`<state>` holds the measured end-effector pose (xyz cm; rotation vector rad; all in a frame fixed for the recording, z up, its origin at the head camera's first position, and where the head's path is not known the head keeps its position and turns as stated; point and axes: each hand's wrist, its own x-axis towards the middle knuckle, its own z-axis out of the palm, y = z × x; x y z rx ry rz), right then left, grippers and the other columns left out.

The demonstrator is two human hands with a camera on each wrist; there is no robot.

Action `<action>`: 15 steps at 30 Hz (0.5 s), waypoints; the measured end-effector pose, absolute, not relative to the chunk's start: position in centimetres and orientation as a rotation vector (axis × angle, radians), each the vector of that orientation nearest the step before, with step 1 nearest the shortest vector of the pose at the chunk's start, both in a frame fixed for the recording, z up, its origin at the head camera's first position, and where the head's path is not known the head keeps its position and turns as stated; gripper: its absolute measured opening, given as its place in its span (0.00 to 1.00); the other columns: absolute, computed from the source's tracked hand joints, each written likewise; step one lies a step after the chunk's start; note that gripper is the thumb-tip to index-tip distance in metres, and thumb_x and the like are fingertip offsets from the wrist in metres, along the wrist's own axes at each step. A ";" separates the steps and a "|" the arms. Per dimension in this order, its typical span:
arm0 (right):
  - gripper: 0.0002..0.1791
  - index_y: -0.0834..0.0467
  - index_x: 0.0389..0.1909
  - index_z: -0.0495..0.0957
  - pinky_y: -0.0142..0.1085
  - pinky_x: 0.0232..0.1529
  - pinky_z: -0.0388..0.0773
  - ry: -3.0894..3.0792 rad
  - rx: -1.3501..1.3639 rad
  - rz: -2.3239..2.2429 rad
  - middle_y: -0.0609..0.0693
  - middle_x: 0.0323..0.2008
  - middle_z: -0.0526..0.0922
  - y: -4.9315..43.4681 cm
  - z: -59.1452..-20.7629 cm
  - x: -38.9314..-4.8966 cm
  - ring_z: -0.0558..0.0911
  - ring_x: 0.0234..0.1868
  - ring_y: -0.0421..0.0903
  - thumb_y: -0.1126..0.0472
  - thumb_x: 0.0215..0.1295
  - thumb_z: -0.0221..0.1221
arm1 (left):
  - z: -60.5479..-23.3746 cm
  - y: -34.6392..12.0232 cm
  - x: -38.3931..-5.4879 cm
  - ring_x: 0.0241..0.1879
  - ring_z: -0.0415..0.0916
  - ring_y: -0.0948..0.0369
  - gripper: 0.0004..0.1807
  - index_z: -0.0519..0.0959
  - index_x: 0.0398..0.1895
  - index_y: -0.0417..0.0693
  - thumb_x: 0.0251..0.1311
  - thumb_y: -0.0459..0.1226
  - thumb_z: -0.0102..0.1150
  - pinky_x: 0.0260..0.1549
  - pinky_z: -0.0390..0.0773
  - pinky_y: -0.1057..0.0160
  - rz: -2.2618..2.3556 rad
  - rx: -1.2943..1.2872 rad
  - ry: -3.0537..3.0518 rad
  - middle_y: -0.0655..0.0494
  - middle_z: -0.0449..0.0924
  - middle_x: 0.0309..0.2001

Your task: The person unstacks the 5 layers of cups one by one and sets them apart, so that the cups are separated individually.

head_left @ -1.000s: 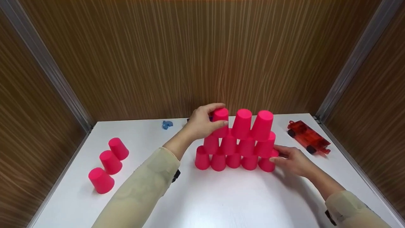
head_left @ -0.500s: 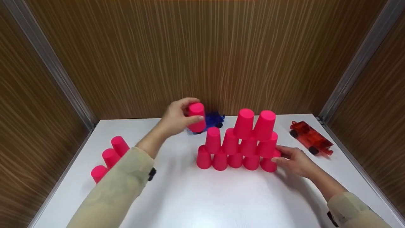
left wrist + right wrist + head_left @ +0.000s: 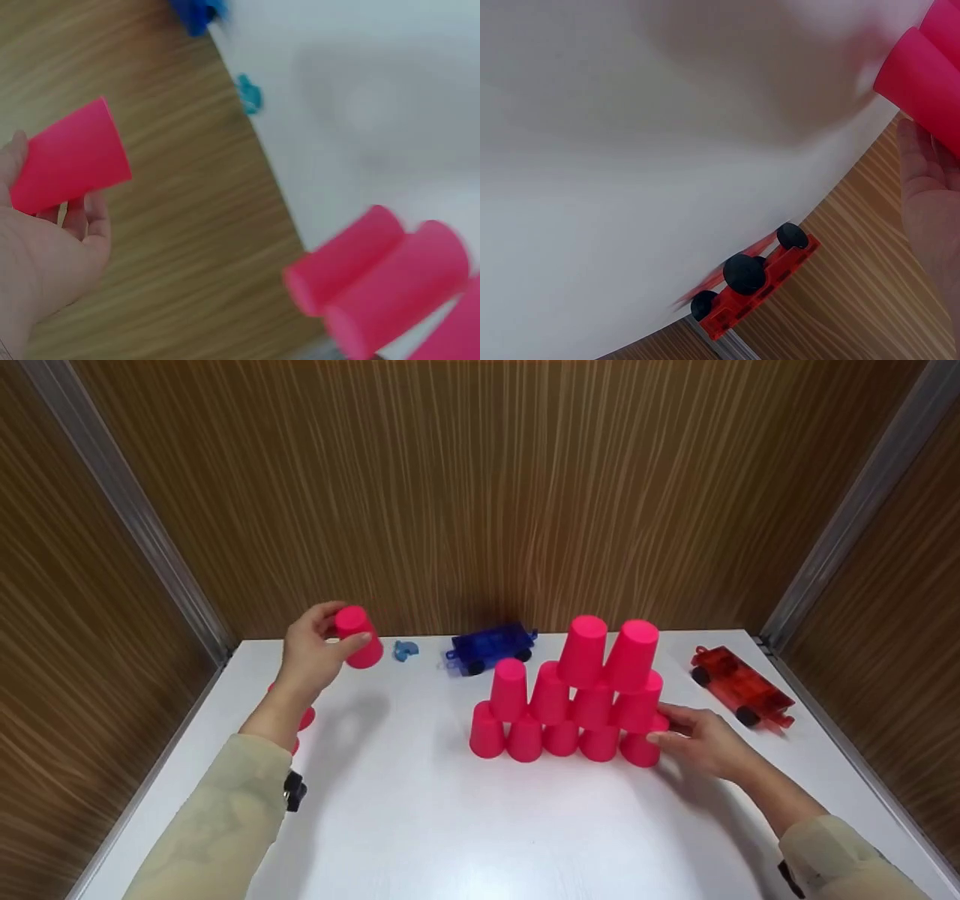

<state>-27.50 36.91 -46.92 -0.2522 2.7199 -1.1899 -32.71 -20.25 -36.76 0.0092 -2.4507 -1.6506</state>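
Held high over the table's far left, a pink cup (image 3: 361, 641) is gripped upside down between thumb and fingers of my left hand (image 3: 311, 652). The left wrist view shows the same cup (image 3: 71, 157) in that hand (image 3: 56, 255). To the right stands a stack of upside-down pink cups (image 3: 551, 694) in three tiers, with two cups on top. My right hand (image 3: 709, 746) holds the bottom-row cup (image 3: 640, 750) at the stack's right end, thumb in front and fingers behind. In the right wrist view, fingers of this hand (image 3: 934, 195) lie against a cup (image 3: 922, 79).
Other pink cups (image 3: 405, 281) stand on the left, mostly hidden behind my left forearm in the head view. A blue toy car chassis (image 3: 491, 649) and a small blue piece (image 3: 406, 650) lie at the back. Right of the stack is a red chassis (image 3: 741, 686). Wood-grain walls surround the white table (image 3: 480, 840).
My left hand has lifted the left cup off the top tier and carried it leftward, away from the stack. The right hand has stayed at the bottom-right cup.
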 end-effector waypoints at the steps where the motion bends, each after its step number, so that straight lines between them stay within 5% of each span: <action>1: 0.44 0.61 0.80 0.65 0.51 0.60 0.83 2.720 -0.243 -1.192 0.63 0.69 0.77 36.9 -47.0 -27.5 0.75 0.69 0.68 0.44 0.71 0.68 | -37.3 -20.6 -32.7 0.73 0.67 0.49 0.43 0.64 0.80 0.51 0.65 0.43 0.75 0.64 0.79 0.47 -1.659 0.050 -2.435 0.49 0.71 0.73; 8: 0.43 0.66 0.79 0.64 0.41 0.57 0.84 2.731 -0.295 -1.208 0.65 0.67 0.79 37.1 -47.4 -27.5 0.77 0.68 0.68 0.48 0.73 0.68 | -40.7 -21.9 -32.6 0.75 0.63 0.49 0.43 0.65 0.81 0.56 0.66 0.42 0.75 0.66 0.77 0.47 -1.724 0.287 -2.353 0.50 0.69 0.75; 15: 0.45 0.63 0.79 0.65 0.45 0.58 0.84 2.726 -0.254 -1.200 0.63 0.67 0.79 37.4 -47.3 -27.6 0.77 0.68 0.67 0.44 0.71 0.69 | -44.1 -21.8 -32.7 0.78 0.61 0.48 0.45 0.62 0.84 0.59 0.67 0.41 0.73 0.66 0.77 0.47 -1.751 0.414 -2.313 0.50 0.66 0.78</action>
